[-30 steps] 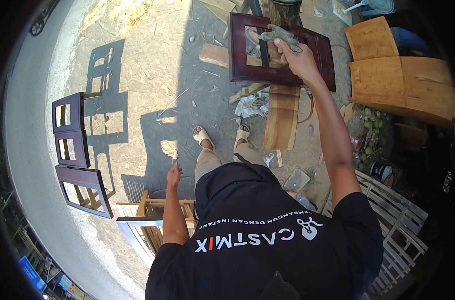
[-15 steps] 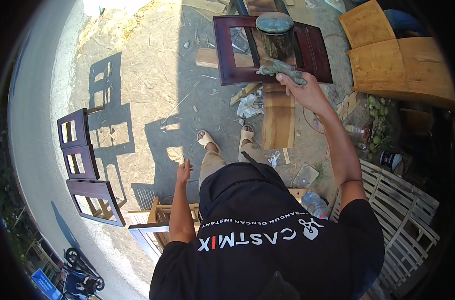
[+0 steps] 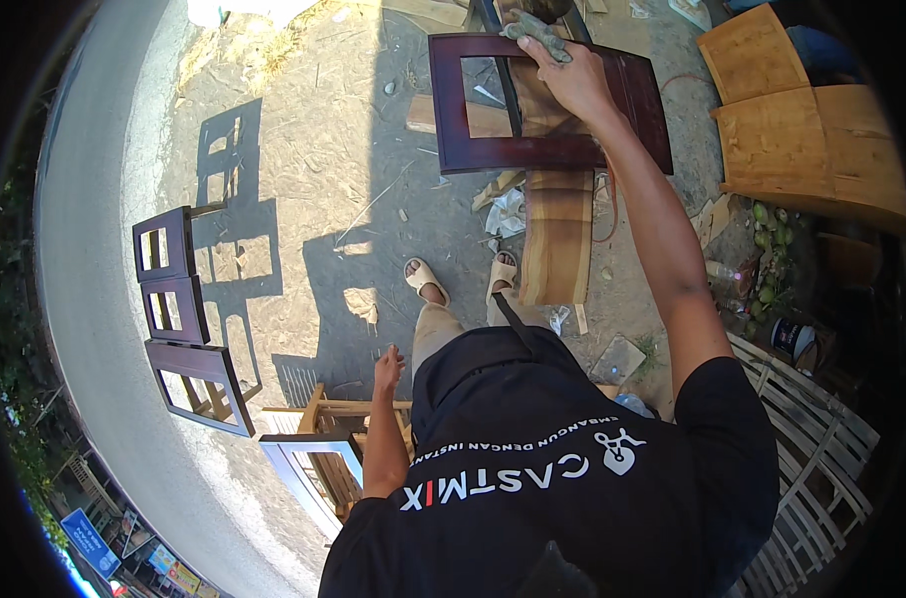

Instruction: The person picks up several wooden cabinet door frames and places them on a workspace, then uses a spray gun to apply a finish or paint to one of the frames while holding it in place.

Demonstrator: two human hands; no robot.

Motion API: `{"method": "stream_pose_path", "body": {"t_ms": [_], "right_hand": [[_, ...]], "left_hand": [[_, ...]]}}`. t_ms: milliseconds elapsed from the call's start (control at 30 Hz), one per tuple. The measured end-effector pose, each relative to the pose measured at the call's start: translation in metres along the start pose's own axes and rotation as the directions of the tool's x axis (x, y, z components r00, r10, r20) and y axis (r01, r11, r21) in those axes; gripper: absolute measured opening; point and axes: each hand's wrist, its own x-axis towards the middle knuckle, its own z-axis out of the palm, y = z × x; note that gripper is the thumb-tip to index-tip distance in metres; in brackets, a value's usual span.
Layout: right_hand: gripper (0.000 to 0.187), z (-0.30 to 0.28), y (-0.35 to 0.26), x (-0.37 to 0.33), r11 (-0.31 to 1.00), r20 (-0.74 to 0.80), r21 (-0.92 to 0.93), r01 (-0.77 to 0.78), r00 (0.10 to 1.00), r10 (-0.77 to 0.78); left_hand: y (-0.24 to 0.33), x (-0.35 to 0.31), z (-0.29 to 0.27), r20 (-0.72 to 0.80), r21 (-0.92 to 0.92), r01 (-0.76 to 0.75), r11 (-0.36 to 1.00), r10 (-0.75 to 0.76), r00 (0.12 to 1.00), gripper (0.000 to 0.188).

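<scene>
My right hand (image 3: 572, 80) reaches far forward, its fingers closed around a grubby grey-green spray gun (image 3: 539, 38). The gun's dark cup (image 3: 544, 8) is cut off by the top of the picture. Below the gun lies a dark red-brown wooden panel (image 3: 453, 110) with a glossy surface and a rectangular opening on its left side. The gun is over its far edge; I cannot tell whether they touch. My left hand (image 3: 388, 369) hangs low beside my left thigh, fingers loosely bent, with nothing in it.
A wood-grained plank (image 3: 557, 239) extends toward me beneath the panel. Several dark frames (image 3: 174, 309) stand by the road at left. Yellow-brown wooden furniture (image 3: 772, 130) is at far right, above a slatted bamboo rack (image 3: 801, 448). A thin red hose (image 3: 613, 204) curves near the panel.
My right hand has carried the spray gun away from me, toward the panel's far edge, and the gun has tilted. Its cup, fully visible before, is now mostly out of the picture.
</scene>
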Motion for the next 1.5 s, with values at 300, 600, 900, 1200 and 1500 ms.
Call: {"method": "stream_pose_path", "body": {"t_ms": [300, 600, 900, 1200, 1500], "right_hand": [[0.062, -0.022, 0.005, -0.051, 0.981, 0.215, 0.096, -0.167, 0.966, 0.144], [0.048, -0.041, -0.006, -0.147, 0.903, 0.332, 0.279, -0.325, 0.916, 0.227], [0.042, 0.046, -0.035, -0.109, 0.955, -0.029, 0.180, -0.237, 0.969, 0.246], [0.050, 0.026, 0.037, -0.082, 0.927, -0.322, 0.180, -0.330, 0.870, 0.373], [0.060, -0.043, 0.092, -0.070, 0.841, -0.404, 0.185, -0.508, 0.741, 0.536]], "left_hand": [[0.027, 0.021, -0.021, 0.040, 0.017, -0.041, 0.999, 0.040, 0.998, 0.067], [0.040, 0.065, -0.054, 0.093, 0.057, -0.090, 0.994, 0.085, 0.992, 0.070], [0.109, 0.084, -0.075, 0.162, 0.141, -0.160, 0.977, 0.137, 0.977, 0.068], [0.102, 0.085, -0.100, 0.130, 0.141, -0.100, 0.985, 0.082, 0.988, 0.069], [0.100, 0.081, -0.079, 0.170, 0.192, -0.018, 0.981, -0.016, 0.985, 0.073]]}}
